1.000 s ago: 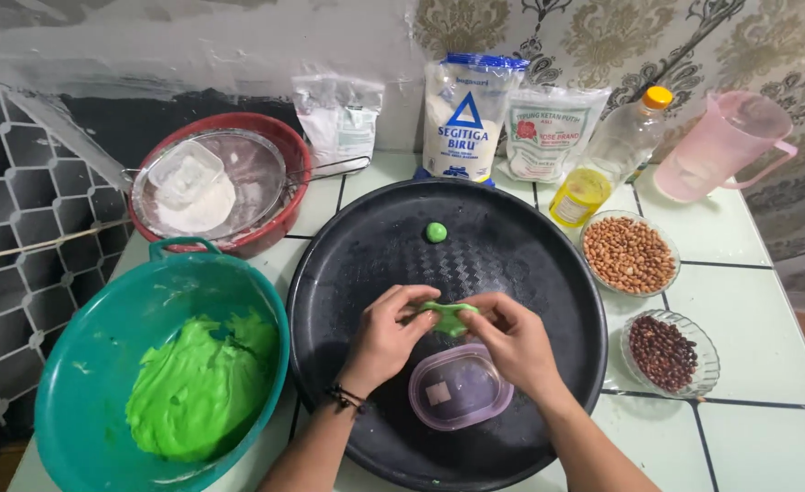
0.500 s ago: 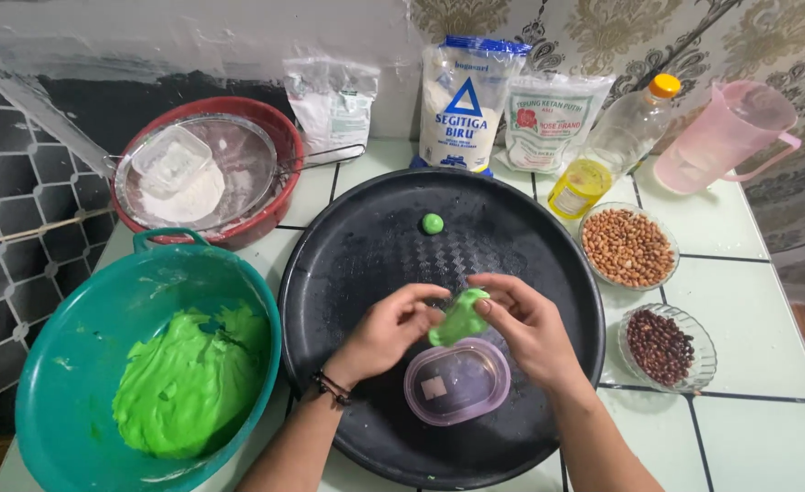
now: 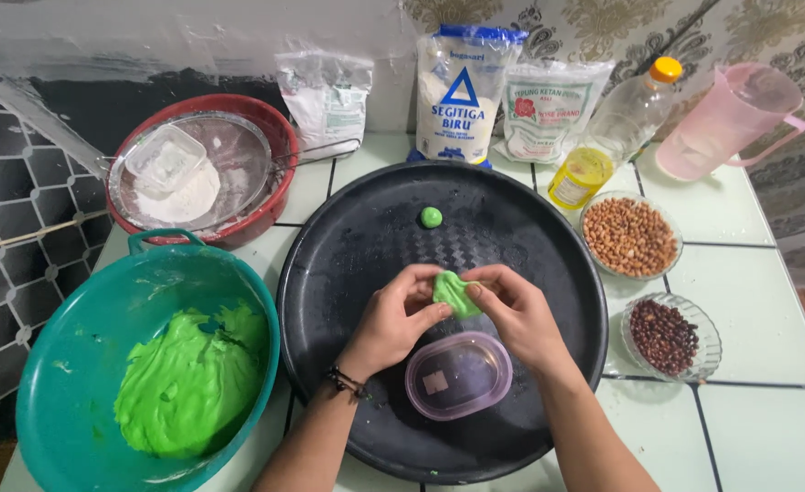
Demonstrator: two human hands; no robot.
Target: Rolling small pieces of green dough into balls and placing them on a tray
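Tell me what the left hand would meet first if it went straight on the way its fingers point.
The left hand points right, already pinching the flattened green dough piece; just past it are the right hand's fingers, though depth is hard to judge.

A single head-worn camera looks steeply down, almost from overhead, onto a white tiled counter (image 3: pixel 740 364), facing the wall at its far edge. It sits close enough that both forearms enter from the bottom edge and the left hand (image 3: pixel 393 321) and right hand (image 3: pixel 516 314) meet near the frame's centre. The round black tray (image 3: pixel 348 273) beneath the hands fills the middle; past the left hand the teal basin (image 3: pixel 65 364) is cut by the lower-left corner. There is no second view to overlap.
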